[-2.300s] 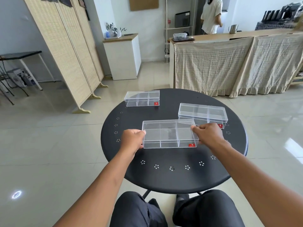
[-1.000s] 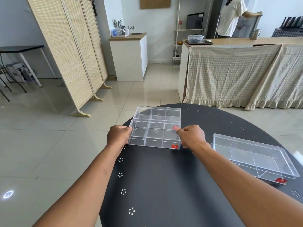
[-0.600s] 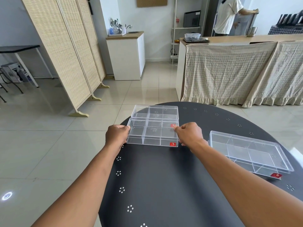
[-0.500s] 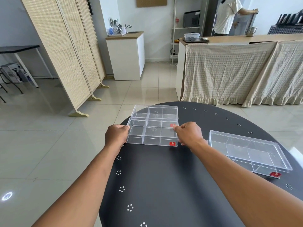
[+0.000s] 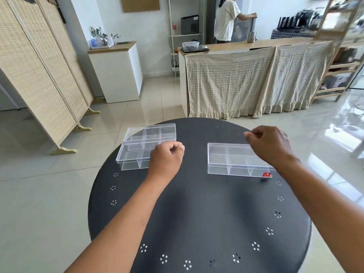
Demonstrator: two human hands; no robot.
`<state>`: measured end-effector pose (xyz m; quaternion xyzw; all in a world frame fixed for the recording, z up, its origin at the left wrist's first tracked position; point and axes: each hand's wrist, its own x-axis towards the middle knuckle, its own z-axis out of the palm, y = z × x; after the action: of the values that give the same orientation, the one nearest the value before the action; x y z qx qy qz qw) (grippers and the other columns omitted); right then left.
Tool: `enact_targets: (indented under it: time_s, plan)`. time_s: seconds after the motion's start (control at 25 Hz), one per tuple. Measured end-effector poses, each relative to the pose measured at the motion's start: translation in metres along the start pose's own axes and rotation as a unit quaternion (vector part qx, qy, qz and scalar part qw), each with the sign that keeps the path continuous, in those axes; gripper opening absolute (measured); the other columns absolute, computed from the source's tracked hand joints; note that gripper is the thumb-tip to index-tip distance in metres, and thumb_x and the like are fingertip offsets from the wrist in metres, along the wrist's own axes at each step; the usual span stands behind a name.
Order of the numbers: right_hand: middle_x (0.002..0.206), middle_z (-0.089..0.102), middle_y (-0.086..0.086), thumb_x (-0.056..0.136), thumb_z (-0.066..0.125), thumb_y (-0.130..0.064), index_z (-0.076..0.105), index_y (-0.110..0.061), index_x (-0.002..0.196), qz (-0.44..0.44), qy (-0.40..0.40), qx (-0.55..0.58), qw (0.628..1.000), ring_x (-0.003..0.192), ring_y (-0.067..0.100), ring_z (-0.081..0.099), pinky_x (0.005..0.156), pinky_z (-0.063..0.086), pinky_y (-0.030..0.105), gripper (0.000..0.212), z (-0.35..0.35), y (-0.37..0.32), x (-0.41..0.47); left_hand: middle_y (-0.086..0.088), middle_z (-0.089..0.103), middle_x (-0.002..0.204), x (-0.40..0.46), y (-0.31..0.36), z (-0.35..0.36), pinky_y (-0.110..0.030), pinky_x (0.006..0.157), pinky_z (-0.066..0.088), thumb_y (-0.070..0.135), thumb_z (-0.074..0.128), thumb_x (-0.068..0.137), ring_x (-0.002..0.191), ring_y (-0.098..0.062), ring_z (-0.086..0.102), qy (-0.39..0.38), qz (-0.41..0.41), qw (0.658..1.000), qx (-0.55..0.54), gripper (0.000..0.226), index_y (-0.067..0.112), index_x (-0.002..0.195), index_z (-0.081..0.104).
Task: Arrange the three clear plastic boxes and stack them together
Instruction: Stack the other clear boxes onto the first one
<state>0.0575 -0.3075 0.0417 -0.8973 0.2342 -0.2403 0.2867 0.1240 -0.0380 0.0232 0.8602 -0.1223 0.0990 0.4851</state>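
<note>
Three clear plastic compartment boxes lie on the round black table (image 5: 197, 213). Two sit at the far left, touching: the far box (image 5: 151, 133) and, right in front of it, the near box (image 5: 132, 158). The third box (image 5: 230, 160), with a red label at its front right corner, lies apart on the right. My left hand (image 5: 167, 158) is a loose fist holding nothing, and it hides the near box's right end. My right hand (image 5: 269, 146), fingers curled and holding nothing, hovers over the third box's far right corner.
The table's rim runs close behind the boxes and just left of the left pair. On the floor beyond stand a woven folding screen (image 5: 39, 75), a white cabinet (image 5: 118, 73) and a cloth-draped counter (image 5: 256, 81). A person (image 5: 226, 20) stands behind that counter.
Both hands have let go of the near left box, which now rests in front of the far one. They have moved right, the right hand reaching the third box. My view has turned right.
</note>
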Motion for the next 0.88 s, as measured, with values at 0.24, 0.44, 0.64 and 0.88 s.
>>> enact_targets:
  time_s: [0.24, 0.44, 0.64, 0.88]
  plan:
    - [0.061, 0.054, 0.014, 0.091, 0.065, -0.037, 0.053, -0.005, 0.059, 0.137, -0.038, -0.013, 0.990, 0.073, 0.037, 0.054, 0.066, 0.042, 0.038, 0.047, -0.034, 0.083, -0.005, -0.011, 0.052, 0.065, -0.004, 0.007, 0.079, -0.035, 0.074, 0.053, 0.044, 0.060, 0.073, 0.062, -0.025, 0.047, -0.104, -0.143, 0.983, -0.055, 0.028, 0.017, 0.066, 0.060]
    - [0.063, 0.061, 0.014, 0.091, 0.065, -0.043, 0.066, 0.007, 0.076, 0.228, -0.096, 0.092, 0.964, 0.063, 0.031, 0.061, 0.071, 0.059, 0.040, 0.052, -0.012, 0.110, -0.006, -0.009, 0.054, 0.068, 0.000, 0.006, 0.107, -0.050, 0.078, 0.064, 0.033, 0.062, 0.079, 0.063, -0.026, 0.052, -0.100, -0.218, 0.970, -0.039, 0.019, 0.016, 0.071, 0.058]
    - [0.064, 0.059, 0.015, 0.092, 0.059, -0.036, 0.070, 0.005, 0.080, 0.183, -0.065, 0.121, 0.974, 0.067, 0.030, 0.053, 0.062, 0.047, 0.036, 0.044, -0.005, 0.100, -0.012, -0.011, 0.056, 0.069, -0.009, 0.011, 0.101, -0.051, 0.074, 0.064, 0.025, 0.057, 0.078, 0.062, -0.026, 0.056, -0.080, -0.195, 0.977, -0.039, 0.014, 0.014, 0.072, 0.063]
    - [0.072, 0.073, 0.019, 0.097, 0.062, -0.035, 0.074, -0.002, 0.070, 0.060, -0.085, 0.157, 0.982, 0.068, 0.032, 0.060, 0.062, 0.044, 0.029, 0.044, -0.010, 0.020, -0.052, -0.009, 0.054, 0.060, -0.030, -0.014, 0.012, -0.057, 0.076, 0.061, 0.039, 0.054, 0.075, 0.061, -0.019, 0.051, 0.034, -0.155, 0.987, -0.015, 0.045, -0.006, 0.072, 0.063]
